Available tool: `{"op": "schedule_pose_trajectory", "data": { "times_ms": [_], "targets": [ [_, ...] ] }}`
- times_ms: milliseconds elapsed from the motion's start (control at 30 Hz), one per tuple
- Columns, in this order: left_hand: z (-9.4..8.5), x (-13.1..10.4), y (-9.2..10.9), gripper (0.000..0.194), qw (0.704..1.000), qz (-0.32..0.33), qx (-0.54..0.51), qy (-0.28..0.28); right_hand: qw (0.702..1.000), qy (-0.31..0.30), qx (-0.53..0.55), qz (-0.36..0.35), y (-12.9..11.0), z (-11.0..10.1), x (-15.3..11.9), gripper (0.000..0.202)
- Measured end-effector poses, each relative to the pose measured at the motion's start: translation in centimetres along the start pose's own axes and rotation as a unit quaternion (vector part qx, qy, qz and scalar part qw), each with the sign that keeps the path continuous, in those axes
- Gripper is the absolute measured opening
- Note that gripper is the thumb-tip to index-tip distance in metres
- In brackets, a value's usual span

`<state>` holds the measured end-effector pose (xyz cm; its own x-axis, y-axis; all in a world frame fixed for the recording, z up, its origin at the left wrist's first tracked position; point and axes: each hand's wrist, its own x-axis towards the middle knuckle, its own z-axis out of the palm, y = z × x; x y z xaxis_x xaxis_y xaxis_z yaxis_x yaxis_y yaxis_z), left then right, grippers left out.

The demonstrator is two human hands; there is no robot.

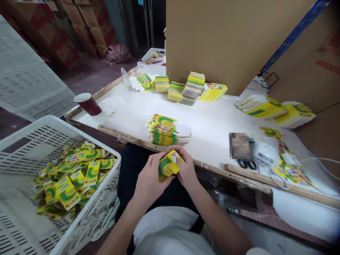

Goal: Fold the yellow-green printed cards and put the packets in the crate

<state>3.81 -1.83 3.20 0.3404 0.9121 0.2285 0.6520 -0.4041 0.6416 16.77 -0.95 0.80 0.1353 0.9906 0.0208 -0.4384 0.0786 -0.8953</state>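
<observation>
Between my two hands, above my lap at the table's front edge, is a small yellow and green carton. My left hand wraps round its left side. On the other side my right hand grips the carton near an end flap that stands out. Its contents, if any, are hidden. Just beyond my hands lies a stack of flat printed cartons in yellow and green, with white flaps pointing right.
A white plastic crate at left holds many yellow packets. Farther back on the table are a maroon cup and bundles of flat cartons. Scissors and a plastic bag lie at right, before cardboard panels.
</observation>
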Motion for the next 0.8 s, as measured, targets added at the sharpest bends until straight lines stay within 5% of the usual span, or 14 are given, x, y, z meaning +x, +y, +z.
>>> {"op": "schedule_pose_trajectory", "data": {
  "times_ms": [267, 400, 467, 567, 667, 800],
  "targets": [
    [0.3, -0.2, 0.1, 0.045, 0.999, 0.016, 0.027, 0.038, 1.0, -0.003, -0.005, -0.026, -0.4, 0.5, -0.3, 0.013],
    [0.6, -0.4, -0.2, 0.055, 0.992, -0.024, -0.036, 0.121, 0.999, 0.031, -0.002, -0.031, -0.6, 0.3, 0.2, 0.01],
    [0.8, -0.5, -0.6, 0.061, 0.97, -0.114, -0.151, 0.152, 0.997, 0.056, 0.036, -0.03, -0.7, 0.1, 0.5, 0.011],
    [1.0, -0.6, -1.2, 0.05, 0.904, -0.231, -0.343, 0.102, 0.995, 0.071, 0.063, -0.021, -0.7, 0.1, 0.8, 0.012],
    [0.9, -0.6, -1.0, 0.041, 0.866, -0.267, -0.416, 0.078, 0.997, 0.066, 0.023, -0.031, -0.8, 0.3, 0.6, 0.013],
    [0.5, -0.4, 0.1, 0.037, 0.856, -0.28, -0.421, 0.102, 0.984, 0.09, -0.121, -0.094, -1.1, 0.3, 0.4, 0.013]
  ]
}}
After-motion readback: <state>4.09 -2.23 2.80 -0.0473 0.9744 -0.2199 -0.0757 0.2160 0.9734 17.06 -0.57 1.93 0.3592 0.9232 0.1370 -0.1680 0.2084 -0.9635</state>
